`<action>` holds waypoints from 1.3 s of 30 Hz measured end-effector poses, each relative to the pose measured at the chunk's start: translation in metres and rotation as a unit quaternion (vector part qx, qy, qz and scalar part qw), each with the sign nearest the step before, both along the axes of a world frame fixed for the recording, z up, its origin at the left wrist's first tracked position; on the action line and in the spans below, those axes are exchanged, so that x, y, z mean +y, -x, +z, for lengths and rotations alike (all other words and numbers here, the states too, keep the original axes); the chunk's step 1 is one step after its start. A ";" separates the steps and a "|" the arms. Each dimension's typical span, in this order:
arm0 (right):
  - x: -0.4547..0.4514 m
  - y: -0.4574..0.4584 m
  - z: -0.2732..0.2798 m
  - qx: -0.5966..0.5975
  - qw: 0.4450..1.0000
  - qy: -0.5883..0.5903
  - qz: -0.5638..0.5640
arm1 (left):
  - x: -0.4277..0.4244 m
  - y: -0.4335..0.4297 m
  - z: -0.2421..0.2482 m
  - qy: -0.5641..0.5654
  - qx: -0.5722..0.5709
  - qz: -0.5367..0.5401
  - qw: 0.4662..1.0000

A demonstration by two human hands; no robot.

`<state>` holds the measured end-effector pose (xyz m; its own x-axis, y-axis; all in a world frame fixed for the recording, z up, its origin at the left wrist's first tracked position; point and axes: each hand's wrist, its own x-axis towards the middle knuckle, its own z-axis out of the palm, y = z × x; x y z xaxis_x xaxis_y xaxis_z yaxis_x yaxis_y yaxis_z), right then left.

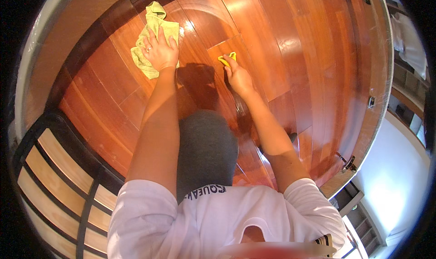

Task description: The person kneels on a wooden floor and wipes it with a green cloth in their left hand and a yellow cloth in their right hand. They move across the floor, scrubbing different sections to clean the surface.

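My left hand [160,53] lies flat, fingers spread, on a crumpled yellow-green cloth [155,19] on the glossy wooden floor [262,37]. A ring shows on one of its fingers. To its right, my right hand [241,80] grips a small yellow plastic tool [233,55] just above or on the planks. Fingers hide part of that tool, so its exact kind is unclear. A bent knee in dark grey cloth [207,146] is between my forearms, and its shadow falls on the boards ahead.
A black frame with pale wooden slats [56,177] stands at the lower left. Along the right runs a wooden panel edge with metal fittings [349,163]. Beyond it are a white surface [391,177] and white fabric [408,41]. A dark baseboard [85,41] curves along the upper left.
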<state>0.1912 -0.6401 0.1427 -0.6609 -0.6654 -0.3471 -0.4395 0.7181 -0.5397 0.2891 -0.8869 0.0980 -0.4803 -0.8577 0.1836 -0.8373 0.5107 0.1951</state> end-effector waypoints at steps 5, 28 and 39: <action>0.074 -0.058 0.032 -0.025 0.996 -0.082 0.009 | 0.000 0.000 -0.001 0.000 -0.010 0.005 1.000; 0.035 0.025 -0.016 0.021 0.998 0.021 0.052 | -0.007 -0.004 -0.007 0.013 -0.116 -0.044 0.992; 0.275 0.090 0.067 -0.155 0.829 -0.318 0.434 | 0.205 -0.114 0.030 -0.098 -0.075 -0.349 0.929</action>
<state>0.1009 -0.3654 0.2101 0.1565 -0.4610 -0.8735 -0.8503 0.3871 -0.3567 0.4033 -0.6816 0.1284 -0.9395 -0.3378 -0.0572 -0.3411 0.9063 0.2495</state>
